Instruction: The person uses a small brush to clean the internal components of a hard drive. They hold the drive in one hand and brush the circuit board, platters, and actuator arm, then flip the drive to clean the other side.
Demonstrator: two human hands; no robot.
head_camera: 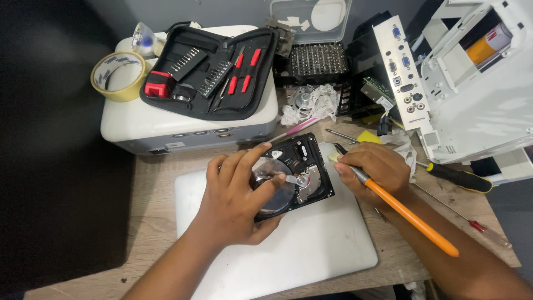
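An opened hard disk drive [304, 166] lies on a closed white laptop [311, 244], its shiny platter [272, 169] and actuator arm exposed. My left hand [236, 194] rests over the drive's left side, thumb and fingers touching the platter. My right hand [372, 169] sits at the drive's right edge, gripping an orange-handled tool [408, 214] whose dark tip points toward the drive's upper right corner.
An open black tool kit [214, 69] with red-handled drivers lies on a white projector [189, 119], beside a tape roll [118, 76]. Dismantled white casing [477, 94], a port panel [401, 72], a black-yellow screwdriver [458, 178], a thin red screwdriver [477, 225] and crumpled tissue [311, 103] crowd the right.
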